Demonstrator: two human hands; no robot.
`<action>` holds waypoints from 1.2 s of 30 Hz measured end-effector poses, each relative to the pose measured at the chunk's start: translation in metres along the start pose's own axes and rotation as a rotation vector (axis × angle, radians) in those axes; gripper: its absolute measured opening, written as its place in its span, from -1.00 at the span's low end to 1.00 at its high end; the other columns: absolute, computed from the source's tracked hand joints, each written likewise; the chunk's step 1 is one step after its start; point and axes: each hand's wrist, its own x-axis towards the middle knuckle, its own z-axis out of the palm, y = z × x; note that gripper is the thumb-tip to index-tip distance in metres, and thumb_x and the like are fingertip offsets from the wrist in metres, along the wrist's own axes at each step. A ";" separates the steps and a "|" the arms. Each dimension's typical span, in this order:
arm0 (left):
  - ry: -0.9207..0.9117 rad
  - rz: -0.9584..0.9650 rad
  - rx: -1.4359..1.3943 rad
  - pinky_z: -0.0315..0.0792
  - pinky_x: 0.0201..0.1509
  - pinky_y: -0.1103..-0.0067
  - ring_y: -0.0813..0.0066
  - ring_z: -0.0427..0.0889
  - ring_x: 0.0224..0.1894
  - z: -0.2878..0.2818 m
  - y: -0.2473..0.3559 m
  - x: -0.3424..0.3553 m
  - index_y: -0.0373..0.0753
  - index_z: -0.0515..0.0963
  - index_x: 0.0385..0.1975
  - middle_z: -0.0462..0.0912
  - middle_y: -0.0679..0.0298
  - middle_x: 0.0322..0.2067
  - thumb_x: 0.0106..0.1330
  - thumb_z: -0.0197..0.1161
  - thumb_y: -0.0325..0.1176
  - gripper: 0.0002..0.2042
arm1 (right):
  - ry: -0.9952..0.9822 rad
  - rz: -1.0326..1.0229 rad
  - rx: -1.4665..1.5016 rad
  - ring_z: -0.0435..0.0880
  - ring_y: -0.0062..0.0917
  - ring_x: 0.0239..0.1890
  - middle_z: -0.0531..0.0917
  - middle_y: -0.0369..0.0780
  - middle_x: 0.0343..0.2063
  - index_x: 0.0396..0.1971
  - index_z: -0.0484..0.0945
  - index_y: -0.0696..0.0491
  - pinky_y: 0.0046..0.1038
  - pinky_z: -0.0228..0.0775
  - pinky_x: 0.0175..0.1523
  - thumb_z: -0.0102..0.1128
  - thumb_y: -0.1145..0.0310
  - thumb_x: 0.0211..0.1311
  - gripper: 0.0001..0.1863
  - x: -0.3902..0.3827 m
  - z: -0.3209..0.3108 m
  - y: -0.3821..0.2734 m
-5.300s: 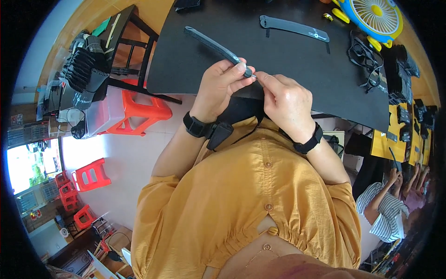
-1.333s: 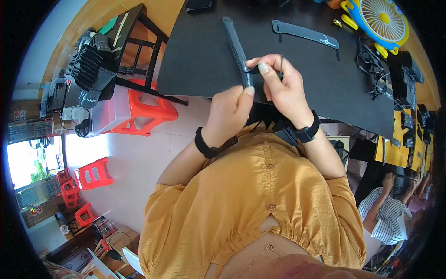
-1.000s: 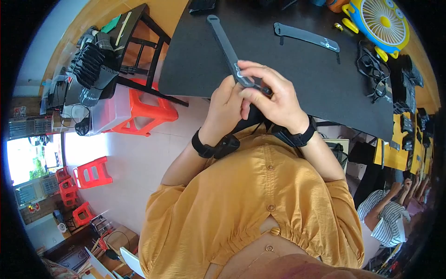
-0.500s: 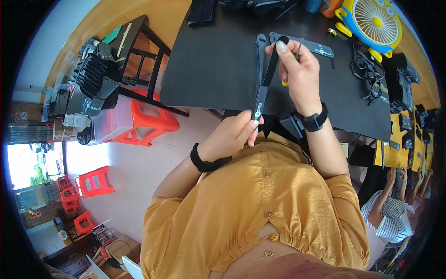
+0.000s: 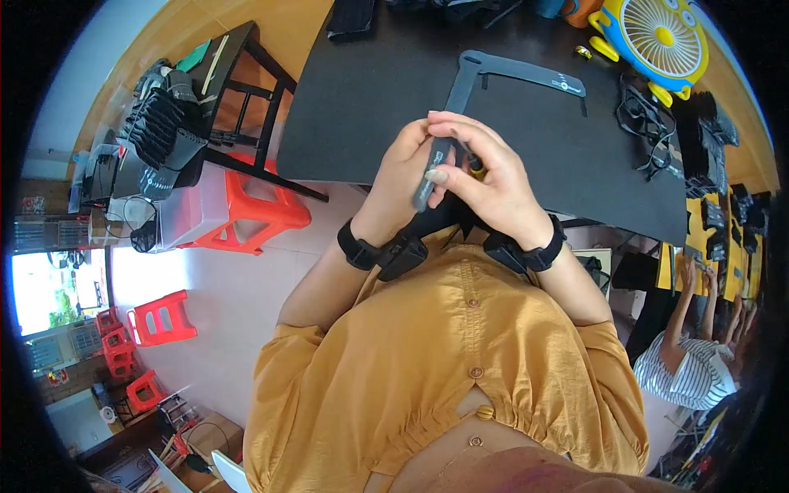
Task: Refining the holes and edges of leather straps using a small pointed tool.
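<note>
A long grey strap, pale lettering near its lower part, runs from between my hands toward the table's middle. My left hand is closed on it from the left. My right hand wraps over it, thumb pressed on the lettered part, with a small yellow-and-black item, partly hidden, in its curled fingers. A second grey strap lies flat ahead on the black table, the held strap's far end appearing to meet or overlap its left end.
A yellow-and-blue fan and tangled black straps are at the table's right. A side table at left carries stacked dark parts, with red stools below. A co-worker in a striped top works at the yellow table on the right.
Half a second ago my right hand held a black strip up and away; it has come down to my left hand, which has moved up and left. The co-worker's arms have shifted.
</note>
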 end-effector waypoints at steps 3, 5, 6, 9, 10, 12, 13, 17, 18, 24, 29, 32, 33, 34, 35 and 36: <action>0.064 0.160 0.328 0.31 -0.65 0.77 0.71 0.47 -0.64 -0.005 -0.011 0.001 -0.29 0.42 -0.08 0.52 0.34 -0.46 0.52 -0.04 -0.29 -0.79 | -0.033 0.047 -0.002 0.64 -0.48 0.00 0.53 -0.15 0.17 0.08 0.55 0.08 -0.51 0.53 -0.06 0.25 0.48 0.21 -0.61 -0.006 0.001 0.002; 0.107 0.253 0.563 0.33 -0.61 0.75 0.70 0.49 -0.62 -0.006 -0.013 0.001 -0.30 0.45 -0.12 0.54 0.34 -0.44 0.53 -0.04 -0.28 -0.79 | -0.068 0.112 0.140 0.64 -0.47 0.01 0.53 -0.15 0.17 0.08 0.56 0.07 -0.50 0.52 -0.01 0.24 0.50 0.21 -0.60 -0.007 0.000 -0.001; 0.084 0.213 0.427 0.32 -0.61 0.76 0.72 0.48 -0.63 -0.005 -0.011 -0.001 -0.30 0.46 -0.14 0.54 0.36 -0.45 0.51 0.00 -0.26 -0.78 | -0.105 0.172 0.283 0.63 -0.45 0.02 0.53 -0.15 0.17 0.08 0.57 0.07 -0.48 0.51 0.04 0.24 0.52 0.20 -0.60 -0.008 -0.001 -0.004; 0.070 0.122 0.269 0.31 -0.63 0.76 0.75 0.46 -0.64 -0.007 -0.007 -0.003 -0.30 0.47 -0.16 0.53 0.38 -0.49 0.48 0.07 -0.22 -0.77 | -0.135 0.176 0.262 0.66 -0.45 -0.02 0.55 -0.15 0.15 0.06 0.58 0.08 -0.47 0.52 0.07 0.20 0.54 0.22 -0.62 -0.005 -0.007 -0.012; 0.074 0.070 0.245 0.30 -0.63 0.76 0.75 0.45 -0.64 -0.006 -0.006 -0.003 -0.30 0.47 -0.16 0.52 0.40 -0.52 0.47 0.10 -0.20 -0.75 | -0.135 0.176 0.262 0.66 -0.45 -0.02 0.55 -0.15 0.15 0.06 0.58 0.08 -0.47 0.52 0.07 0.20 0.54 0.22 -0.62 -0.006 -0.006 -0.009; 0.040 0.063 0.256 0.24 -0.69 0.77 0.76 0.40 -0.68 -0.002 -0.003 -0.007 -0.29 0.47 -0.13 0.48 0.40 -0.54 0.47 0.11 -0.22 -0.76 | -0.040 0.072 0.149 0.66 -0.52 -0.07 0.59 -0.14 0.10 0.09 0.56 0.08 -0.50 0.53 0.02 0.19 0.54 0.24 -0.61 -0.007 -0.002 0.004; 0.007 0.057 0.266 0.18 -0.74 0.79 0.76 0.35 -0.72 0.000 -0.001 -0.008 -0.29 0.48 -0.11 0.44 0.41 -0.56 0.47 0.11 -0.24 -0.77 | -0.019 0.042 0.135 0.66 -0.61 -0.12 0.66 -0.21 -0.03 0.12 0.53 0.09 -0.53 0.51 -0.06 0.19 0.53 0.26 -0.60 -0.004 -0.001 0.007; 0.082 -0.048 0.322 0.14 -0.75 0.79 0.76 0.33 -0.72 0.009 0.007 -0.011 -0.29 0.47 -0.10 0.43 0.40 -0.56 0.47 0.11 -0.25 -0.77 | -0.096 0.385 0.588 0.66 -0.70 -0.23 0.67 -0.32 -0.21 0.13 0.52 0.12 -0.59 0.49 -0.14 0.20 0.47 0.32 -0.62 -0.007 -0.013 -0.002; 0.076 -0.072 0.319 0.13 -0.75 0.78 0.76 0.34 -0.71 0.011 0.011 -0.011 -0.29 0.47 -0.10 0.43 0.40 -0.57 0.47 0.10 -0.26 -0.78 | -0.093 0.387 0.588 0.66 -0.70 -0.23 0.67 -0.32 -0.21 0.13 0.52 0.12 -0.59 0.49 -0.14 0.20 0.47 0.32 -0.62 -0.008 -0.015 -0.002; 0.043 -0.130 0.190 0.14 -0.72 0.77 0.75 0.33 -0.68 0.019 0.013 -0.016 -0.29 0.46 -0.04 0.41 0.41 -0.58 0.48 0.06 -0.26 -0.76 | 0.079 0.519 0.362 0.52 -0.82 -0.50 0.70 -0.35 -0.36 0.00 0.59 0.09 -0.68 0.41 -0.38 0.22 0.38 0.35 -0.73 -0.018 -0.009 0.008; 0.002 0.034 0.588 0.38 -0.43 0.60 0.50 0.57 -0.51 0.020 -0.006 -0.014 -0.37 0.53 -0.06 0.57 0.25 -0.53 0.45 0.11 -0.25 -0.71 | 0.223 0.662 0.866 0.31 -0.79 -0.78 0.63 -0.32 -0.56 -0.28 0.58 0.11 -0.71 0.01 -0.70 0.02 0.24 0.48 -0.74 -0.011 -0.014 0.002; -0.008 0.286 0.869 0.41 -0.40 0.47 0.21 0.59 -0.50 0.018 -0.003 -0.013 -0.35 0.54 -0.11 0.57 0.05 -0.51 0.41 0.15 -0.27 -0.74 | 0.346 0.675 0.970 0.33 -0.78 -0.78 0.64 -0.26 -0.50 -0.24 0.56 0.13 -0.72 0.02 -0.70 0.03 0.28 0.47 -0.77 -0.005 -0.022 -0.002; -0.011 0.284 0.868 0.41 -0.40 0.47 0.21 0.59 -0.50 0.019 0.002 -0.014 -0.35 0.54 -0.11 0.57 0.05 -0.51 0.41 0.15 -0.27 -0.74 | 0.390 0.653 0.945 0.32 -0.76 -0.77 0.65 -0.23 -0.44 -0.20 0.53 0.14 -0.71 0.06 -0.69 0.02 0.30 0.46 -0.79 -0.005 -0.031 0.004; -0.024 0.293 0.963 0.35 -0.45 0.56 0.45 0.50 -0.53 0.020 0.009 -0.016 -0.34 0.55 -0.13 0.51 0.22 -0.55 0.42 0.15 -0.27 -0.76 | 0.447 0.632 1.014 0.32 -0.76 -0.73 0.65 -0.24 -0.42 -0.17 0.52 0.15 -0.70 0.12 -0.65 0.02 0.32 0.45 -0.80 -0.005 -0.045 0.013; -0.038 0.303 1.061 0.29 -0.49 0.65 0.68 0.41 -0.57 0.019 0.015 -0.017 -0.33 0.57 -0.14 0.45 0.40 -0.60 0.43 0.15 -0.28 -0.77 | 0.497 0.580 1.052 0.33 -0.77 -0.69 0.65 -0.25 -0.40 -0.16 0.51 0.14 -0.70 0.14 -0.62 0.01 0.31 0.46 -0.79 -0.005 -0.062 0.024; -0.046 0.306 1.061 0.29 -0.49 0.65 0.68 0.41 -0.57 0.013 0.017 -0.018 -0.33 0.57 -0.14 0.45 0.40 -0.60 0.43 0.15 -0.28 -0.77 | 0.548 0.524 1.089 0.34 -0.78 -0.65 0.65 -0.26 -0.39 -0.15 0.51 0.14 -0.70 0.16 -0.60 0.00 0.31 0.46 -0.79 -0.006 -0.079 0.034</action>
